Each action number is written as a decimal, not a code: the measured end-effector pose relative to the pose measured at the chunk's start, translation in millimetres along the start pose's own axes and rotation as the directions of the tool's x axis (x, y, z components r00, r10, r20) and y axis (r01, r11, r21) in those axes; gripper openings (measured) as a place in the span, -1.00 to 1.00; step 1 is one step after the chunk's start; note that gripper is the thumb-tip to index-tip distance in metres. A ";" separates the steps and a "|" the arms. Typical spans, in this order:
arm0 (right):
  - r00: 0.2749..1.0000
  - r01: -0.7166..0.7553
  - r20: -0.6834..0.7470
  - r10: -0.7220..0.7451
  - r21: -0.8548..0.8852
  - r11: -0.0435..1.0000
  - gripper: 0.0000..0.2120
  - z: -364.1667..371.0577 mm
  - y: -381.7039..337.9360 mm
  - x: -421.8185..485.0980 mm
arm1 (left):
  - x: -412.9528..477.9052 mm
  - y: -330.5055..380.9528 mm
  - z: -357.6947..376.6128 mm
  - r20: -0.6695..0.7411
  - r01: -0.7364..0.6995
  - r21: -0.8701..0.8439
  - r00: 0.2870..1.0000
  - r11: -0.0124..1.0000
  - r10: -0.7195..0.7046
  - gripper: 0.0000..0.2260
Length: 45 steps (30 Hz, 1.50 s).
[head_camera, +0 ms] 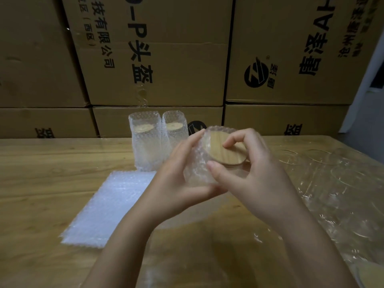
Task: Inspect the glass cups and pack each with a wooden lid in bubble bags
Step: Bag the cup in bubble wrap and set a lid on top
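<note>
My left hand [178, 181] grips a bubble bag [196, 167] with a glass cup inside, held above the wooden table [52, 163]. My right hand [251, 169] pinches a round wooden lid [226, 151], tilted at the bag's open mouth. Two packed cups in bubble bags [145, 140] [174, 134] stand upright behind, each with a wooden lid showing inside. A flat stack of empty bubble bags [110, 206] lies at the left of my hands.
Several bare glass cups [340, 183] crowd the table's right side. Stacked cardboard cartons [155, 59] form a wall along the table's far edge. Something pale [372, 275] shows at the bottom right corner.
</note>
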State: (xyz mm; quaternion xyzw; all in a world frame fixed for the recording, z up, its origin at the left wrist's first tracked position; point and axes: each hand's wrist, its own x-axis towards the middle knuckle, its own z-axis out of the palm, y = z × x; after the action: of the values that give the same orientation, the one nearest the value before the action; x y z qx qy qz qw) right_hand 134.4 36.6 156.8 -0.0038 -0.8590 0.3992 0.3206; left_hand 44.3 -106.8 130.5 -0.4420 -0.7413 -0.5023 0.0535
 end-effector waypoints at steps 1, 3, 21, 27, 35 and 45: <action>0.999 0.010 0.037 -0.008 -0.066 0.998 -0.68 0.5 1.6 0.3 | 0.1 -1.3 1.9 0.016 0.007 -0.033 1.000 0.999 -0.006 -0.18; 0.994 -0.016 0.103 0.031 -0.146 0.989 -0.67 4.5 7.5 2.0 | 0.5 -6.9 4.3 0.060 0.036 -0.044 0.998 0.998 -0.033 -0.18; 0.979 -0.064 0.178 0.097 -0.181 0.981 -0.85 27.1 29.3 8.2 | -2.9 -26.1 -31.1 0.267 0.113 0.284 0.944 0.952 -0.192 -0.36; 0.983 -0.031 0.140 0.117 -0.505 0.863 -0.43 4.3 47.8 11.4 | -7.1 -18.2 -48.5 0.227 0.072 0.474 0.953 0.877 -0.202 -0.85; 0.970 0.120 0.243 -0.013 -0.432 0.894 -0.46 13.3 51.2 11.9 | -15.9 -7.3 -70.4 0.134 0.173 0.571 0.945 0.803 -0.299 -0.80; 0.970 0.127 0.243 -0.028 -0.400 0.908 -0.76 6.2 55.2 12.5 | -17.0 -0.4 -69.5 0.175 0.188 0.595 0.919 0.782 -0.354 -0.75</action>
State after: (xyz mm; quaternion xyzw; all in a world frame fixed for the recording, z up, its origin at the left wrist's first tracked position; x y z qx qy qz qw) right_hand 107.3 73.3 122.7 0.0097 -0.9548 0.1933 0.2258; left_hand 28.9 -172.1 155.4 -0.3592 -0.9127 -0.1949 0.0046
